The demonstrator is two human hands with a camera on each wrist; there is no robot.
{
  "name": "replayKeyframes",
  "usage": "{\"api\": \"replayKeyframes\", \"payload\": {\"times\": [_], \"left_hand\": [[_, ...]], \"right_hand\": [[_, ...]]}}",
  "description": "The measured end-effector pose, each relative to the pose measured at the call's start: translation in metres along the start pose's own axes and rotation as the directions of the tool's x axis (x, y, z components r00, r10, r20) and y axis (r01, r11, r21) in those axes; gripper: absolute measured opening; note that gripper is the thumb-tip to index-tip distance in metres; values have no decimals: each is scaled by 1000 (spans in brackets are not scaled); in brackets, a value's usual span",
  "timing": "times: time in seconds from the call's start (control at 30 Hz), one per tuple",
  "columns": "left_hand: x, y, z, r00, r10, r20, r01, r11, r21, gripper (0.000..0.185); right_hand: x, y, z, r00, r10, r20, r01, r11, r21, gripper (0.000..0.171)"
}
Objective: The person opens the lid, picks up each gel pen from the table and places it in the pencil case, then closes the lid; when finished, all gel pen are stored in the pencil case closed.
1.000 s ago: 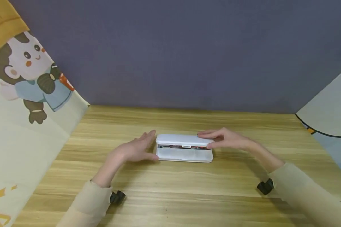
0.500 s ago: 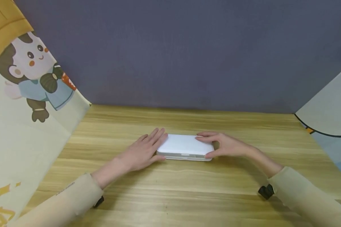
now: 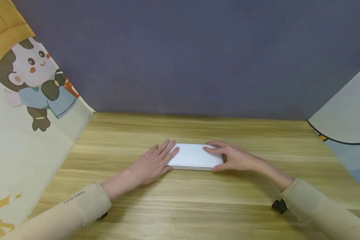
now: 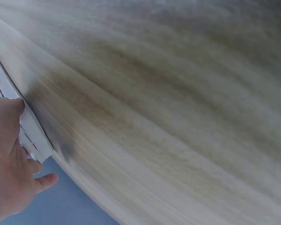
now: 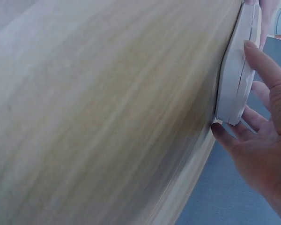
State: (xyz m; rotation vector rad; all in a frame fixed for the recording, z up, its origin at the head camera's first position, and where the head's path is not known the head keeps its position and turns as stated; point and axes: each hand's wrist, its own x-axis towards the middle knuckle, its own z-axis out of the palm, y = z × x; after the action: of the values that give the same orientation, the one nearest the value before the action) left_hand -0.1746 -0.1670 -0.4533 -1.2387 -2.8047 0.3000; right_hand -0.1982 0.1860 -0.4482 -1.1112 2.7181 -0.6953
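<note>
A flat white case (image 3: 193, 156) with a hinged lid lies on the wooden table, its lid down. My left hand (image 3: 151, 163) rests on the left end, fingers straight and spread over the lid, with the thumb at the front edge. Around the right end curves my right hand (image 3: 237, 157), thumb on the front edge and fingers over the top and towards the back. In the right wrist view, a thin seam runs along the side of the case (image 5: 234, 79), beside the right thumb. The left wrist view shows the left thumb against the case's edge (image 4: 33, 126). The contents are hidden.
The wooden table (image 3: 174, 203) stretches around the case. A dark blue-grey panel (image 3: 192, 60) rises behind it. At the left hangs a sheet printed with a cartoon figure (image 3: 33, 70); another printed sheet (image 3: 345, 113) stands at the right.
The lid has come down from partly raised, covering the inside of the case. My left hand has moved from beside the left end onto the lid; the right thumb has lowered with the lid.
</note>
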Motion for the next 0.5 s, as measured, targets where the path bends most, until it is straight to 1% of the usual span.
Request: {"api": "replayKeyframes", "payload": {"times": [0.2, 0.33, 0.43, 0.5], "left_hand": [[-2, 3, 5, 998, 8, -62, -4, 998, 66, 70], [-3, 4, 9, 994, 26, -106, -13, 993, 118, 69], [-5, 5, 8, 993, 34, -109, -17, 988, 151, 69], [-7, 6, 6, 993, 36, -111, -19, 988, 154, 69]], "right_hand": [[-2, -3, 2, 1000, -7, 5, 7, 1000, 4, 76], [-3, -6, 4, 1000, -3, 7, 3, 1000, 4, 76], [-5, -8, 5, 1000, -1, 4, 1, 1000, -9, 77], [-7, -9, 6, 1000, 4, -1, -4, 1000, -15, 77]]}}
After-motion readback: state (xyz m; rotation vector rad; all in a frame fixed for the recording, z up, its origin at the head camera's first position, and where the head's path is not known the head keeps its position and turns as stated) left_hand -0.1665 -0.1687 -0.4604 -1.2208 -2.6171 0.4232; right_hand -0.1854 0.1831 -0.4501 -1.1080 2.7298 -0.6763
